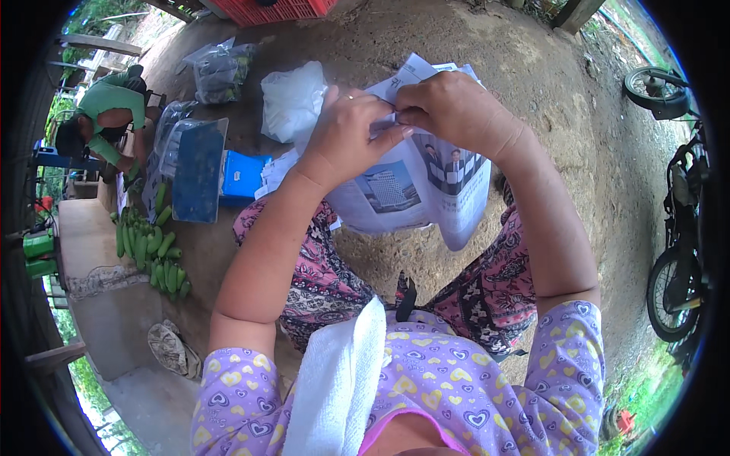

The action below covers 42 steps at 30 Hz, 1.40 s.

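Printed newspaper sheets (pixel 456 194) hang between my two hands, above the ground in front of my knees. My left hand (pixel 353 133) is closed on the upper edge, thumb pointing right. Close beside it my right hand (pixel 452 110) pinches the same edge with bent fingers. The lower part of the paper curls and droops. Just left of my left hand sits a white plastic bag (pixel 293 99), and a blue box (pixel 243 173) with papers by it stands further left.
Green bananas (pixel 152 243) lie at the left near a concrete ledge (pixel 103 243). A dark blue board (pixel 200 171) leans beside the box. Filled clear plastic bags (pixel 220 72) lie behind. Another person (pixel 110 114) bends at far left. A red crate (pixel 266 9) stands at the back, a motorcycle (pixel 677 251) at right.
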Available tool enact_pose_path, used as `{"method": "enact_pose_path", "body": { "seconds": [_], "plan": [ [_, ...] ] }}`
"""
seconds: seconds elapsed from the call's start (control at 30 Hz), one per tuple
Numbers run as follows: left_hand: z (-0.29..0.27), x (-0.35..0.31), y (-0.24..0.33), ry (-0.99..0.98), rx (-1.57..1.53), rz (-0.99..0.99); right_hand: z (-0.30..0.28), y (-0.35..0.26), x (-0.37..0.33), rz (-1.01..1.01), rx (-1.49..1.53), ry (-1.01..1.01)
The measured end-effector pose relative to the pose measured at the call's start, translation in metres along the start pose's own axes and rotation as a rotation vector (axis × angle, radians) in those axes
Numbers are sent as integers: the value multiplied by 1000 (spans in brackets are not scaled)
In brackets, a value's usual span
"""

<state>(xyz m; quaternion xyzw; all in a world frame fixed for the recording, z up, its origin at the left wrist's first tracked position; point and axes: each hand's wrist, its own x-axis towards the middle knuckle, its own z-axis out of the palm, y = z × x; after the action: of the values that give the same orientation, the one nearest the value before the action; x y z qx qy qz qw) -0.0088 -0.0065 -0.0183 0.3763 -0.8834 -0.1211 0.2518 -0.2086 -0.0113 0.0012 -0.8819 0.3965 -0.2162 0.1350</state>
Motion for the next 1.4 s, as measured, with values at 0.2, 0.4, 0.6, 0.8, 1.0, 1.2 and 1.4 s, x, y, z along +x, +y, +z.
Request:
{"method": "enact_pose_path", "body": {
  "seconds": [0.2,0.4,0.6,0.8,1.0,1.2,1.4],
  "plan": [
    [0,-3,-7,-124,-16,4,0,2,0,-48,62,-8],
    [-6,0,-3,-15,-110,26,-4,5,1,-103,152,63],
    [-13,0,1,34,-377,-201,-11,8,-1,-6,317,46],
    [-23,-10,-16,-40,-391,-252,-31,34,-15,252,240,-291],
    [-36,-19,-27,-226,-465,-421,-41,70,-36,245,335,-146],
    [-46,-19,-27,-255,-471,-457,-50,82,-47,331,466,-136],
    [-57,-24,-33,-147,-484,-461,-58,105,-72,386,611,46]
  ]
}}
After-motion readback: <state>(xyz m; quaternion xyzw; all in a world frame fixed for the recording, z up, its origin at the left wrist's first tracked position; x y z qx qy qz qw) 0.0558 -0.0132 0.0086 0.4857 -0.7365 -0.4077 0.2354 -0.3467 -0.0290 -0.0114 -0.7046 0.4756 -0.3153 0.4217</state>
